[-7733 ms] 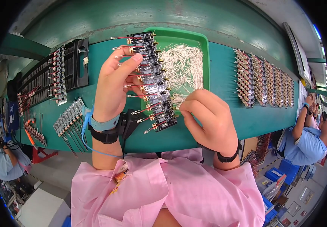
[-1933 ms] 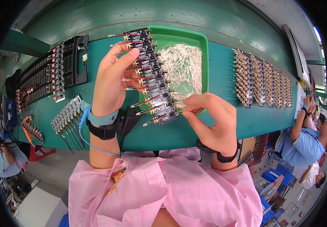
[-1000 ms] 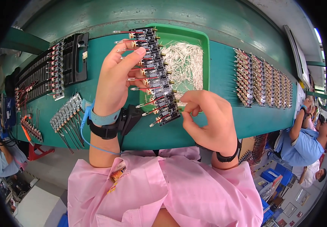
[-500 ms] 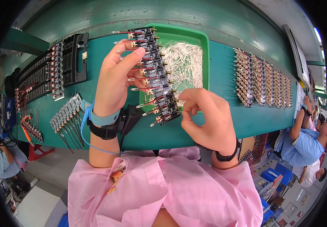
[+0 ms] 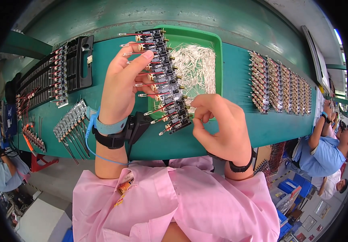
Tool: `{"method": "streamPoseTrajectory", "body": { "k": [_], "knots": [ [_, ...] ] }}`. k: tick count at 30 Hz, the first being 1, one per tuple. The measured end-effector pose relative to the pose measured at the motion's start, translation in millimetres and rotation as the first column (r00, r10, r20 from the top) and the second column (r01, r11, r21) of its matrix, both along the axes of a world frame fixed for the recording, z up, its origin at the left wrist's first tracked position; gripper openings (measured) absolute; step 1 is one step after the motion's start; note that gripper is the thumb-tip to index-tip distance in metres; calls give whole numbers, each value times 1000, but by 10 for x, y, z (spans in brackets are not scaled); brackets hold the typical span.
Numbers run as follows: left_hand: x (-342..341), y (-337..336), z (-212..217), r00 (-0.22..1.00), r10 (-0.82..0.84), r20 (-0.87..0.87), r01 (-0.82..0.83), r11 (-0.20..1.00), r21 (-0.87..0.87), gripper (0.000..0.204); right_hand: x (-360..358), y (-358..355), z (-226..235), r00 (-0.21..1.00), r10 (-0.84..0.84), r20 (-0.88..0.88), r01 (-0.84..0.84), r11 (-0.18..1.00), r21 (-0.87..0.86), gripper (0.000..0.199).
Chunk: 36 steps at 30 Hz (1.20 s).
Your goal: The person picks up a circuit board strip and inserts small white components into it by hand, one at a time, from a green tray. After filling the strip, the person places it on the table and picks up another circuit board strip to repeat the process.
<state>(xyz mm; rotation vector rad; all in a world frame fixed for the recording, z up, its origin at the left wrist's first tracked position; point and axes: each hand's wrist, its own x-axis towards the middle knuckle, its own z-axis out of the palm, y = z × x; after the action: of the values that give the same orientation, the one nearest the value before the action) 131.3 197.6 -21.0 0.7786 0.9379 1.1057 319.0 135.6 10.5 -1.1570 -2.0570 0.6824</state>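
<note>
While my left hand grips the far-to-near board strip, my curled right hand, contents unclear, flanks its near end.

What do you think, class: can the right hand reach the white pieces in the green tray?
Probably yes: the right hand is near, and the board strip leaves many white pieces uncovered.

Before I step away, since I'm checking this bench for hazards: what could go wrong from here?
The left hand grips the board strip by its upper half, so the lower end could swing. Red wires jut out near the fingers and might snag. If dropped, the strip could scatter white pins in the green tray.
</note>
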Motion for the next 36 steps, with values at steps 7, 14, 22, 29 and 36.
{"method": "streamPoseTrajectory", "body": {
  "k": [7,14,22,29,36],
  "knots": [
    [9,3,16,1000,10,-7,-10,1000,-8,19,-8,2,-8,1000,-2,0,2,1000,14,31],
    [-21,0,13,1000,13,14,-13,1000,-17,18,9,-4,13,998,-18,-60,16,1000,-23,28],
    [-39,24,-19,998,-22,63,26,998,-63,18,44,-7,0,985,-30,-171,20,998,-62,29],
    [-17,24,-20,992,-44,122,52,997,-65,19,68,1,21,990,-18,-142,2,993,-114,30],
    [-9,37,-36,992,-25,127,33,998,-62,19,79,2,-14,981,-73,-179,57,994,-92,23]
  ]
}}
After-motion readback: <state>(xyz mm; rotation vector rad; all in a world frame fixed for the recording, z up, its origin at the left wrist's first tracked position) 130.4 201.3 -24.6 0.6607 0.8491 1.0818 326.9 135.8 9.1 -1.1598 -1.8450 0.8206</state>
